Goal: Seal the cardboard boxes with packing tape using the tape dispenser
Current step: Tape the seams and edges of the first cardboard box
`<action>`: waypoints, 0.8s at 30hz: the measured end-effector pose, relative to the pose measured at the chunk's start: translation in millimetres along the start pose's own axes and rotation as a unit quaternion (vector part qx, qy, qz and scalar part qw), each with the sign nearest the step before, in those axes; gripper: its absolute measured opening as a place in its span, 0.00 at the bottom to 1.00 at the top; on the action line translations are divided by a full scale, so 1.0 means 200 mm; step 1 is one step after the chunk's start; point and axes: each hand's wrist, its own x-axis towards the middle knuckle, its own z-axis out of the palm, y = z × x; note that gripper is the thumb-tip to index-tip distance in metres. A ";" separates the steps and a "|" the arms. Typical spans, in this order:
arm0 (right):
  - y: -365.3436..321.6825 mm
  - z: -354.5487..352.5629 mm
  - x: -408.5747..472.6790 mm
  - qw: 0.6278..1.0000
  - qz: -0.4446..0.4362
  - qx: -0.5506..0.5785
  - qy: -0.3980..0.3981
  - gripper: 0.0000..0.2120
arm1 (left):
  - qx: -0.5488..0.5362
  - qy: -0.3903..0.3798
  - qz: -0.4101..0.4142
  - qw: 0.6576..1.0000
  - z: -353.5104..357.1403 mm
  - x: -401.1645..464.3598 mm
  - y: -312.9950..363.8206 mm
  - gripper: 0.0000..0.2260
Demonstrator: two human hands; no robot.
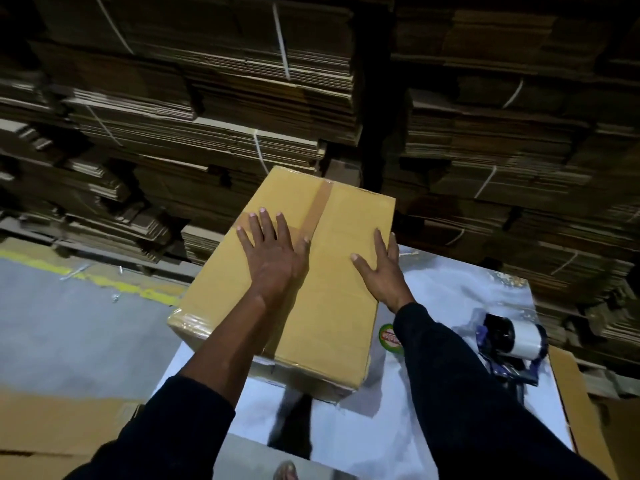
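- A grey floor [69, 323] with a worn yellow line [131, 289] lies at the left, below stacks of flattened cardboard [207, 109] tied with white string.
- The left hand [273, 252] lies flat on top of the cardboard box [332, 306], fingers straight and spread, palm down; its fingertips [262, 211] reach toward the far end, and the forefinger side sits just beside the tape strip.
- A strip of brown packing tape [317, 206] runs along the box's top seam, partly covered by the left hand and forearm.
- The box sits on a shiny white table surface [450, 296], overhanging its left edge.
- The right hand [381, 271] rests on the box's right top edge, thumb on the top face, fingers straight and close together, lying along the edge.
- The tape dispenser [512, 344], loaded with a roll of clear tape, lies on the table to the right of the box, well apart from both hands.
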 end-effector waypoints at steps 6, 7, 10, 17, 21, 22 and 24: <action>-0.12 0.15 0.13 0.999 -0.023 -0.012 -0.021 0.40 | 0.002 0.015 -0.011 1.000 -0.02 0.04 -0.21 0.39; -0.13 0.15 0.13 0.999 -0.024 -0.012 -0.021 0.40 | 0.005 0.013 -0.011 1.000 -0.02 0.05 -0.22 0.39; -0.12 0.15 0.14 0.999 -0.023 -0.015 -0.025 0.40 | 0.015 0.017 -0.005 1.000 -0.02 0.04 -0.21 0.36; -0.12 0.13 0.05 0.999 -0.004 0.006 -0.040 0.37 | -0.014 -0.028 0.116 0.993 0.00 0.02 -0.08 0.34; -0.02 0.08 -0.15 0.997 -0.039 0.027 -0.067 0.33 | -0.040 -0.076 0.177 0.980 0.08 -0.07 0.16 0.37; 0.02 0.06 -0.22 0.996 -0.050 0.034 -0.069 0.32 | -0.052 -0.071 0.195 0.977 0.10 -0.11 0.23 0.40; 0.11 0.00 -0.36 0.996 -0.051 0.020 -0.068 0.31 | -0.062 -0.058 0.226 0.970 0.12 -0.19 0.37 0.44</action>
